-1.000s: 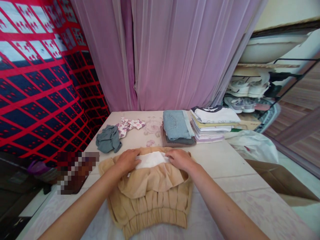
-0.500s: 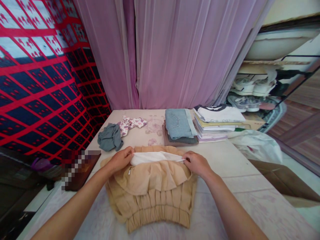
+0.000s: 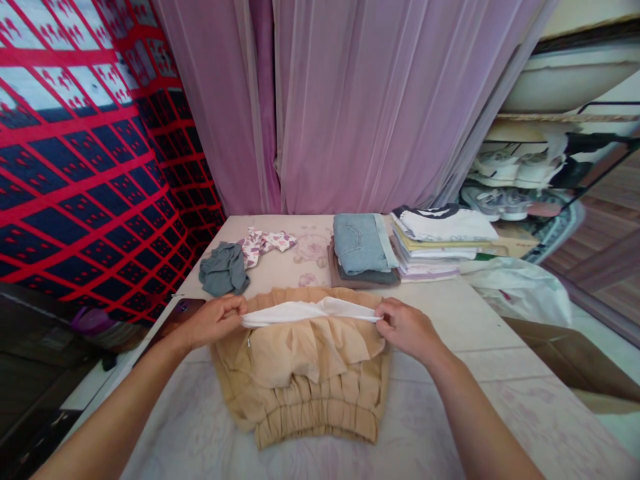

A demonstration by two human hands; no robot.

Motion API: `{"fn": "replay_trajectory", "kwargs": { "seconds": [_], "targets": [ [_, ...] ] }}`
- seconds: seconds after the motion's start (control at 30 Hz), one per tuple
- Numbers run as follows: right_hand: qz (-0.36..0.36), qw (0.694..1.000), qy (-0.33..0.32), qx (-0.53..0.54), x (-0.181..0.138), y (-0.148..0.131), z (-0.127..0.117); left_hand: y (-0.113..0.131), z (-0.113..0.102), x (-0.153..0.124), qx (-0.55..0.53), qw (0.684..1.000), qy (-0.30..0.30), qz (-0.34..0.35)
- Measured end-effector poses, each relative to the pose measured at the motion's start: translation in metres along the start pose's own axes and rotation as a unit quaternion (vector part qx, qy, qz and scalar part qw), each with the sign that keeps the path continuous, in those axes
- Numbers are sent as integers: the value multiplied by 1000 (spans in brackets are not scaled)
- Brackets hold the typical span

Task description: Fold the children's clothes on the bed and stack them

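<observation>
A tan garment (image 3: 320,373) with a gathered elastic band at its near end lies on the tabletop in front of me. Across its far part runs a strip of white cloth (image 3: 310,311), stretched between my two hands. My left hand (image 3: 217,321) pinches the strip's left end, fingers closed. At the other end, my right hand (image 3: 406,330) grips the cloth between thumb and fingers. A ruffled tan flap hangs from the white strip toward me. Whether the white cloth is a lining or a separate piece, I cannot tell.
Behind lie a crumpled grey cloth (image 3: 224,270), a patterned cloth (image 3: 265,245), folded denim (image 3: 363,243) on darker clothes, and a stack of folded shirts (image 3: 440,227). A phone (image 3: 187,308) rests at the left edge. Shoes (image 3: 515,170) sit on a rack at right.
My left hand has moved left, and my right hand slightly right, pulling the white strip wider and tauter. The tan flap has shifted with it.
</observation>
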State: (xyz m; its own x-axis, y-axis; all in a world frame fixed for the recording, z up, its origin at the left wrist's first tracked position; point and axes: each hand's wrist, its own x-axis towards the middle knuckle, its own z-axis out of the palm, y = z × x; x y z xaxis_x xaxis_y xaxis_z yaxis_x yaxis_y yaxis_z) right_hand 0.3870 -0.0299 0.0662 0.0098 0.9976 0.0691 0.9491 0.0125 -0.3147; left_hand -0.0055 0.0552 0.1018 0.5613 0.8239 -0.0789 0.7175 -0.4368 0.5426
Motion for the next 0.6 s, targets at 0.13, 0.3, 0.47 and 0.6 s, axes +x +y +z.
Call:
{"fn": "replay_trajectory", "kwargs": {
  "seconds": [0.13,0.3,0.47,0.6],
  "targets": [
    [-84,990,18,111,3,-11,1,12,11,4,67,996,-65,-9],
    [-52,992,1,117,9,-19,-14,32,22,21,106,991,-64,43],
    [-17,984,115,138,-10,2,-56,8,-14,0,27,999,14,20],
    [-61,984,68,154,-22,-5,-59,-23,-39,-32,35,998,58,16]
  ]
}}
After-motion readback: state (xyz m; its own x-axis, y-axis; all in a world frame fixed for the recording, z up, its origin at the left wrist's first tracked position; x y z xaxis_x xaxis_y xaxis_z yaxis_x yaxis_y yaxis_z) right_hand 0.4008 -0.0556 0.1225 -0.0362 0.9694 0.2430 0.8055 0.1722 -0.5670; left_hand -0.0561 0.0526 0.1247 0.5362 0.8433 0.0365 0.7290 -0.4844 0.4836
